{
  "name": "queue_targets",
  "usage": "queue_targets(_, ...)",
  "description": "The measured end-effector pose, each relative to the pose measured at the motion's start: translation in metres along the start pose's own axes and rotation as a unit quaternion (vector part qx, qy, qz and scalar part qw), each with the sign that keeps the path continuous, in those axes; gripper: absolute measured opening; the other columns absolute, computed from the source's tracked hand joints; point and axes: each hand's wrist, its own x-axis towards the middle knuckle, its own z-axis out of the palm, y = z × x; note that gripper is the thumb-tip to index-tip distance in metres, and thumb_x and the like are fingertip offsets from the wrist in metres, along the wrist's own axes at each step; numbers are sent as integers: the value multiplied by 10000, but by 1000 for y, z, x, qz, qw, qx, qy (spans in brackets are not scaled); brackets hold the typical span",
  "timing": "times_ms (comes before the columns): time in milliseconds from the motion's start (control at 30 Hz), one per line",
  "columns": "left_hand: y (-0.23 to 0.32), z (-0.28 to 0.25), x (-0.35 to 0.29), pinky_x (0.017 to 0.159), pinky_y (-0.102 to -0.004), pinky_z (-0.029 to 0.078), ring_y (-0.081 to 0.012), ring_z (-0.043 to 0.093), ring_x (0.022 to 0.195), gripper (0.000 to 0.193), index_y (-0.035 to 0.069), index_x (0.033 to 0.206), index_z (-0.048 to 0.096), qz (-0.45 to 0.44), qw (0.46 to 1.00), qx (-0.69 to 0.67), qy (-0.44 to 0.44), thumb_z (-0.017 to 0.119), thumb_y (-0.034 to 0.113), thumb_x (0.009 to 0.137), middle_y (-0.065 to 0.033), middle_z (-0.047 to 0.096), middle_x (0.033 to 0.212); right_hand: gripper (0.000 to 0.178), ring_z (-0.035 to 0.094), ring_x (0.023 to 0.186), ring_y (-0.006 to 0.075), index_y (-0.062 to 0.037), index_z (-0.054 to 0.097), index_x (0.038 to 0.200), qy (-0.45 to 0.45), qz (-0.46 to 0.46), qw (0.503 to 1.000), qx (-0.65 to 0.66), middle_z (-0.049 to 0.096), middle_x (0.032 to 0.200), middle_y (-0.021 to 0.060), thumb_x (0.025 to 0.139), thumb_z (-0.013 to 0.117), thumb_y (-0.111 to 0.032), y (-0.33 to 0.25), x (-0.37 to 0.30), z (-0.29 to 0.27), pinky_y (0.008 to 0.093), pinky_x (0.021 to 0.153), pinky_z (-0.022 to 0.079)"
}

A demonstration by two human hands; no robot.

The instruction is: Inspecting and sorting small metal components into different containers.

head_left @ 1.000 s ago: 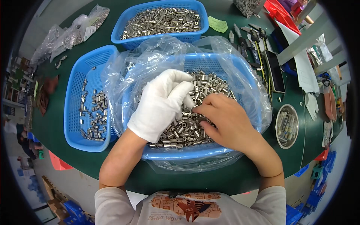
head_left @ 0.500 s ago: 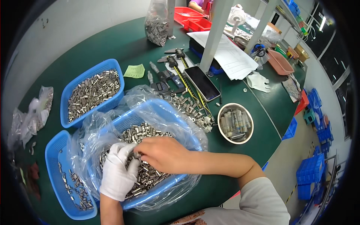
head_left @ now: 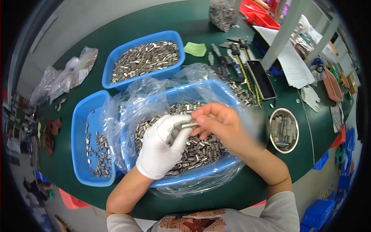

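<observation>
My left hand (head_left: 159,145), in a white glove, pinches a small shiny metal cylinder (head_left: 188,125) between thumb and fingers. The thumb and forefinger of my bare right hand (head_left: 222,125) close on the other end of that cylinder. Both hands are over a blue basket (head_left: 222,87) lined with a clear plastic bag (head_left: 148,94), which holds many loose metal cylinders (head_left: 201,152). To the left, a smaller blue basket (head_left: 79,143) has scattered metal pieces in it. Behind stands another blue basket (head_left: 110,69), filled with similar pieces.
Calipers (head_left: 239,62), a phone (head_left: 261,79) and loose metal pieces (head_left: 242,94) lie at the right. A round metal bowl (head_left: 273,144) holds small clear tubes. Plastic bags (head_left: 67,81) rest at the left, and a yellow-green note (head_left: 195,49) lies behind. A white post (head_left: 284,34) rises at the back right.
My head has turned, shifting the scene right. My hands have risen from among the loose pieces, and a metal cylinder now shows between their fingertips.
</observation>
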Motion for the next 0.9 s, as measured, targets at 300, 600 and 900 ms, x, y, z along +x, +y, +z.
queue_targets(300, 0, 7, -3, 514, -278, 423, -200, 524, 570, 106, 48, 810, 574, 14, 1000, -4, 0, 582, -4, 717, -84, 539, 693, 133, 557, 611, 99, 1, 527, 926, -2, 83, 995, -56, 580, 792, 73, 832, 476, -77, 0, -7, 4, 202, 516, 437)
queue_targets(600, -24, 6, -6, 560, -337, 445, -278, 541, 616, 78, 62, 755, 549, 15, 988, 143, -48, 560, 21, 690, -110, 536, 682, 113, 557, 613, 192, -19, 556, 842, -47, -179, 885, -428, 551, 730, 83, 734, 522, -10, -9, -6, -8, 302, 524, 421)
queue_targets(900, -19, 0, -6, 582, -332, 438, -261, 533, 641, 139, 65, 782, 564, -13, 960, 246, -132, 579, 25, 650, -91, 524, 702, 406, 503, 859, 258, -11, 504, 975, -206, -208, 777, -557, 478, 929, 96, 595, 621, -95, -6, -9, -15, 330, 717, 419)
